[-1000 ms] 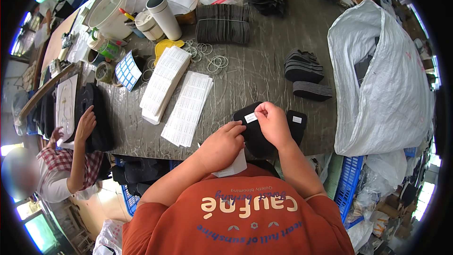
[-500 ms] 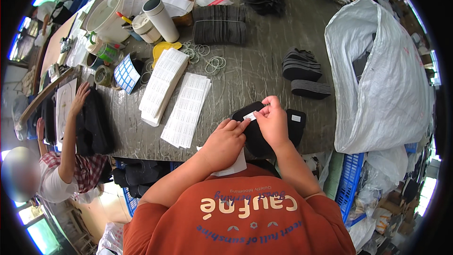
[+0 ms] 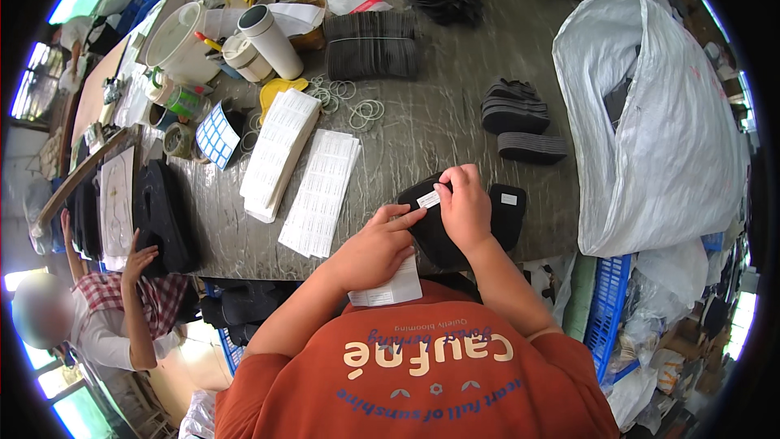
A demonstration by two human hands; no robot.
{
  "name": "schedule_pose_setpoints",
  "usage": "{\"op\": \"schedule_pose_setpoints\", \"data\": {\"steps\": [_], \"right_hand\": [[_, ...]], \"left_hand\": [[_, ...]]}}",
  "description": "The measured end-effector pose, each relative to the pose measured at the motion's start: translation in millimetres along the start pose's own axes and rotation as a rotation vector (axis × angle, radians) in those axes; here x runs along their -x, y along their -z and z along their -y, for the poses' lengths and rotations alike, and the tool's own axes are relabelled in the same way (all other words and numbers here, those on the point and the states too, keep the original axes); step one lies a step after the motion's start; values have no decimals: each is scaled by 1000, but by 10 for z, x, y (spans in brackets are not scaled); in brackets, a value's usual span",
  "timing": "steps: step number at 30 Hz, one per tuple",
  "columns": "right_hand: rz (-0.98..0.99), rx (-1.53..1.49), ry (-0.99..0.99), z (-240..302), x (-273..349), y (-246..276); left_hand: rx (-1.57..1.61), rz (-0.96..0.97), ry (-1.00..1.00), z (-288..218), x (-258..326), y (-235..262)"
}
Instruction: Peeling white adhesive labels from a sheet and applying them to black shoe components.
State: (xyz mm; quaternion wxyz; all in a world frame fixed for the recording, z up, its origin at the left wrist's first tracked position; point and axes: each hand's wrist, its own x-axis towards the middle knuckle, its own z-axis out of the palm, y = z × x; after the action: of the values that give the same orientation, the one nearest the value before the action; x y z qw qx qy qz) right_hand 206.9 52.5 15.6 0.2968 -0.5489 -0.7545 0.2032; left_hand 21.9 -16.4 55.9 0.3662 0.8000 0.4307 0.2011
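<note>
A black insole-shaped pad [image 3: 439, 237] lies in front of me at the table's near edge, with a small white label [image 3: 428, 200] near its far end. The fingertips of my right hand [image 3: 465, 211] are pinched together at the label's right end. My left hand [image 3: 375, 249] stretches its index finger to the label's lower left edge. Its other fingers are curled around a white sheet of labels [image 3: 390, 291], which hangs out under the palm. Just right of my right hand, a second black pad [image 3: 508, 232] bears a white label of its own.
Stacks of printed label sheets [image 3: 318, 195] lie to the left, near rubber bands [image 3: 366, 114] and a white tumbler [image 3: 270, 41]. Black pad stacks [image 3: 370, 47] stand farther back. A large white sack [image 3: 650, 130] is at right. At left, a co-worker's hand [image 3: 140, 258] touches black pieces.
My left hand has drawn back slightly, its index finger now pointing out alone, and more of the label sheet shows beneath it. The co-worker's nearer hand has come down onto the black pieces.
</note>
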Motion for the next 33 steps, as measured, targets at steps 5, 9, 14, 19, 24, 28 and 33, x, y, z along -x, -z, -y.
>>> {"op": "schedule_pose_setpoints", "data": {"steps": [5, 9, 14, 19, 24, 28, 33], "right_hand": [[-142, -471, 178, -66, 77, -31], [-394, -446, -33, -300, 199, 85], [-242, -220, -184, -915, 145, 633], [-9, -270, -22, -383, 176, 734], [497, -715, -83, 328, 174, 471], [436, -753, 43, 380, 221, 439], [382, -693, 203, 381, 253, 445]], "left_hand": [[191, -44, -44, 134, 45, -36], [214, -12, 17, 178, 76, -32], [417, -196, 222, 125, -15, -42], [431, -272, 467, -46, -116, 59], [608, -282, 526, -93, -137, 105], [869, -74, 594, -18, -94, 166], [1061, -46, 600, 57, -37, 39]]}}
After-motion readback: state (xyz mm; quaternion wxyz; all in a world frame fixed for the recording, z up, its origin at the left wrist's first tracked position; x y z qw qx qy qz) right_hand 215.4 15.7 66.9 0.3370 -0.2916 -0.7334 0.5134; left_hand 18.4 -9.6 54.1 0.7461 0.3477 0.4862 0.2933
